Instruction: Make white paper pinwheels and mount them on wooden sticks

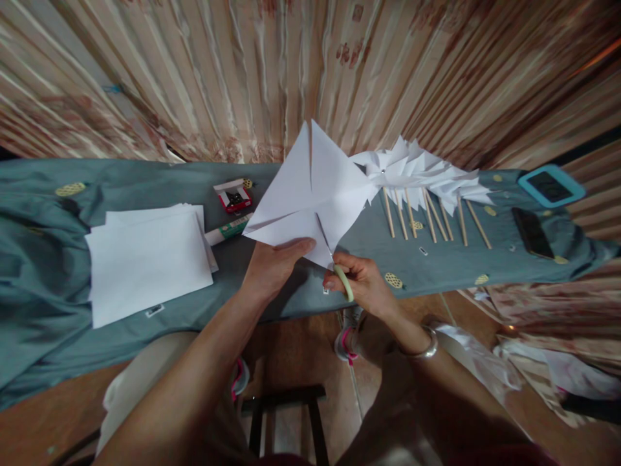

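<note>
1. The left hand (274, 265) is clamped on the paper's (310, 188) lower edge, thumb on top, holding it above the table (436, 259)
2. The right hand (363, 281), just right of the left, is closed around the scissors' (343, 279) green handle
3. The scissors' long axis runs up and left from the right hand into the paper's lower corner, pointing at its centre

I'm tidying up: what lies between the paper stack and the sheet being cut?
In the head view, a green-and-white tube and a small red box lie between the paper stack and the sheet.
</note>
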Motion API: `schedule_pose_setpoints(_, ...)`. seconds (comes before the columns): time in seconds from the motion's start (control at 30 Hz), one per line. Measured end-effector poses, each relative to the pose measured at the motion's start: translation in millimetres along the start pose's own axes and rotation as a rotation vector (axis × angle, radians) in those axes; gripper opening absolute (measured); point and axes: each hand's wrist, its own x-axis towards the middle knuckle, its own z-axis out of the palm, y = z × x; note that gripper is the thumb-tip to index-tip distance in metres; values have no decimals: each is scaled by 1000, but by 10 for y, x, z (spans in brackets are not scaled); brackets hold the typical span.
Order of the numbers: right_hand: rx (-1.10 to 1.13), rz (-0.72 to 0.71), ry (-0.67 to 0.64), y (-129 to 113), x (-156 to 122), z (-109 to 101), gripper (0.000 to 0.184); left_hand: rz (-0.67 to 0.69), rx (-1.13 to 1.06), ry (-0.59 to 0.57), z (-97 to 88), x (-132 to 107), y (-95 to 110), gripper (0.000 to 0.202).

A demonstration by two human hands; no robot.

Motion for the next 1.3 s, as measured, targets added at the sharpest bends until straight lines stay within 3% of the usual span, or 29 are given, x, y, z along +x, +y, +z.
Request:
schedule_pose_setpoints(0.47, 13, -8, 3, -42, 7, 22, 48, -22, 11, -1, -7, -12, -2, 26)
schedule_pose_setpoints(0.87, 72, 46, 32, 11, 0, 21, 38, -30, 13, 11, -3, -21, 11, 33)
schedule_pose_setpoints(1.2, 50, 42, 62, -40, 6, 53, 43, -55, 19, 16, 8, -23, 20, 24)
schedule_pose_setpoints(1.3, 56, 45, 64, -27, 8, 52, 41, -29, 27, 26, -2, -16, 6, 31)
